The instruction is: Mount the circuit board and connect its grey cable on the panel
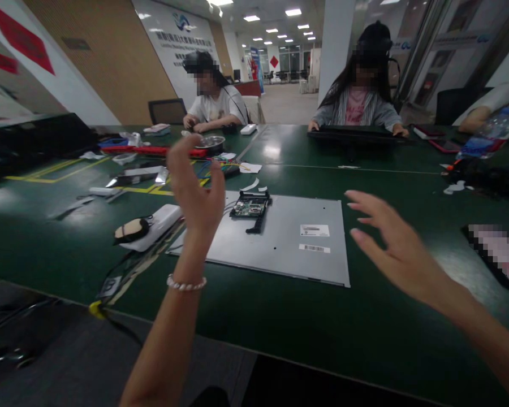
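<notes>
A flat silver display panel (pixel 288 260) lies on the green table with two white labels (pixel 314 230) on its right part. On top of it, near the far edge, rests a small green circuit board (pixel 249 207) in a black plastic frame. My left hand (pixel 197 189), a beaded bracelet at its wrist, is raised over the panel's left side, fingers apart and holding nothing. To the right of the panel my right hand (pixel 385 243) hovers with its fingers stretched toward the panel's edge. Nothing is in it.
Left of the panel sit a white power strip (pixel 152 226) and cables. Farther back lie a red strip (pixel 152 150), a metal bowl (pixel 212 143) and paper scraps. A phone (pixel 496 254) and a bottle (pixel 487 135) are at right. Two people sit opposite, one holding a dark panel (pixel 356 134).
</notes>
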The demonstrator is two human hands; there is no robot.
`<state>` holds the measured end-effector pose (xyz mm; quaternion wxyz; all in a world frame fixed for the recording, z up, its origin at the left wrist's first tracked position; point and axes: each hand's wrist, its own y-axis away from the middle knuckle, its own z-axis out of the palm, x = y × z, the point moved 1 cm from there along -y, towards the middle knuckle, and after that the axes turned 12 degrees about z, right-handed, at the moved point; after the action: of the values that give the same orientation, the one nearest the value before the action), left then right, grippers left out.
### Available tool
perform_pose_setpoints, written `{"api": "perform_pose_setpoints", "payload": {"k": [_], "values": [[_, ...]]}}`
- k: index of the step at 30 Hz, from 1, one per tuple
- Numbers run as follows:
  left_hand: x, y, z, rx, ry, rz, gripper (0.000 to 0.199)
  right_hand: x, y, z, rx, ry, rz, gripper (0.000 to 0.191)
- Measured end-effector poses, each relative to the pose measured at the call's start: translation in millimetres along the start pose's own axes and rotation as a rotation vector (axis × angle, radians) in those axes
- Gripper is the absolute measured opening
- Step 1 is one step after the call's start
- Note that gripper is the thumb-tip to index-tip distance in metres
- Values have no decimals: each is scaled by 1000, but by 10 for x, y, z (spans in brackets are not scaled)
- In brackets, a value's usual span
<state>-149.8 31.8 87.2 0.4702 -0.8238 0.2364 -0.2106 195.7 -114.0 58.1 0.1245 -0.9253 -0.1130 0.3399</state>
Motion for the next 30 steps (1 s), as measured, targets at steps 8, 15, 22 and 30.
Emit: {"api": "perform_pose_setpoints", "payload": {"k": [8, 15, 22, 30], "values": [[-901, 681, 564, -638, -343, -648, 57, 753, -147, 911, -341, 290, 135, 61], [-1209, 854, 426, -742, -396, -692, 45, 775, -91, 898, -389, 322, 176, 62], [-1196, 864, 412, -694, -476, -626, 43, 843, -28, 828, -417, 234, 195, 62], [-1162, 806, 367, -617, -454, -633, 44, 986, -21, 606, -358, -147, 414, 57]]}}
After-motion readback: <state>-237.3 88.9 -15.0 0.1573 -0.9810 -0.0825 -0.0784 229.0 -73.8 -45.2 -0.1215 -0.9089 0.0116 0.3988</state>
